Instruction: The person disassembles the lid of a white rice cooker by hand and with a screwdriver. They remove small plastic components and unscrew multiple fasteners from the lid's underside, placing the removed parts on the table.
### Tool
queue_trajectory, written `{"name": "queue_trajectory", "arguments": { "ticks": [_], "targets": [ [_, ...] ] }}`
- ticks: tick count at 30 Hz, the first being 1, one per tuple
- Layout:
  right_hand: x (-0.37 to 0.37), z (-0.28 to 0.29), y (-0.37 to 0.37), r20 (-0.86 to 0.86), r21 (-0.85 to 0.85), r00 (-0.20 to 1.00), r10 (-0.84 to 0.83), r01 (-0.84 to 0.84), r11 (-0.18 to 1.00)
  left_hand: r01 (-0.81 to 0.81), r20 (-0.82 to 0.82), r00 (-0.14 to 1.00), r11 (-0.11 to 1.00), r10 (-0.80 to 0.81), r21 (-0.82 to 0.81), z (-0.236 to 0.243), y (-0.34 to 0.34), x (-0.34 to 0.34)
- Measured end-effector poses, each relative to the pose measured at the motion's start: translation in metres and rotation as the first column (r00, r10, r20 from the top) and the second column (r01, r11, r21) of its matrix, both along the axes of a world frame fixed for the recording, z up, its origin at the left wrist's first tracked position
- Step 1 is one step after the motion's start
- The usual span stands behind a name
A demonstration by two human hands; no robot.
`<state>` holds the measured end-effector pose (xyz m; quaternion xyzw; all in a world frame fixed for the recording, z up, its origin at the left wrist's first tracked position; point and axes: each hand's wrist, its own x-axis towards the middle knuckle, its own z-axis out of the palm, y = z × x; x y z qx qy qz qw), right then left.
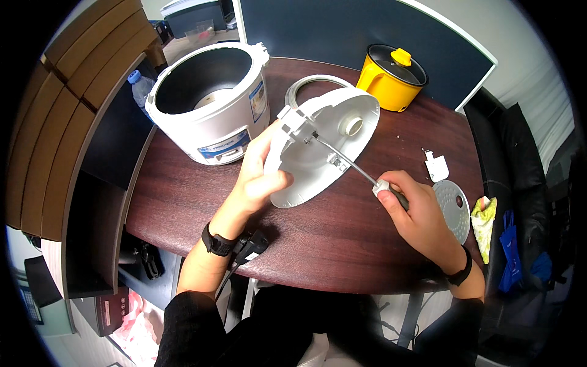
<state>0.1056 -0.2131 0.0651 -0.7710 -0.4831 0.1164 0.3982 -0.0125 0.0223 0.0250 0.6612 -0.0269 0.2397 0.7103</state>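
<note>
My left hand (260,177) grips the white rice cooker lid (306,174) by its left edge, thumb across the near rim. The lid is tilted up, its hollow inner side toward me, with a round white collar and small metal fittings inside. In my right hand (419,214) is a screwdriver (348,161), fingers wrapped round its grey and white handle. Its shaft reaches into the lid, and the tip sits at a dark spot near the hinge end; whether a screw is there I cannot tell. Left of the lid stands the white rice cooker body (211,131), open at the top.
Behind the lid lies a white ring (318,78). A yellow pot (382,85) with a dark lid stands at the back right. A perforated metal disc (455,205) and a small white piece (436,166) lie on the right. A black plug (252,246) is at the front edge.
</note>
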Motion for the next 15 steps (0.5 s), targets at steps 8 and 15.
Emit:
{"name": "queue_trajectory", "arguments": {
  "ticks": [8,15],
  "targets": [
    [0.010,-0.004,0.004,-0.335,-0.114,0.939,0.079,-0.124,0.986,-0.022,0.036,0.999,0.993,0.018,0.113,-0.008,0.006,0.000],
    [-0.004,-0.031,0.003,-0.875,0.091,0.456,0.162,-0.174,0.981,-0.056,0.025,0.998,0.993,0.054,0.106,-0.005,0.001,0.000]
  ]
}}
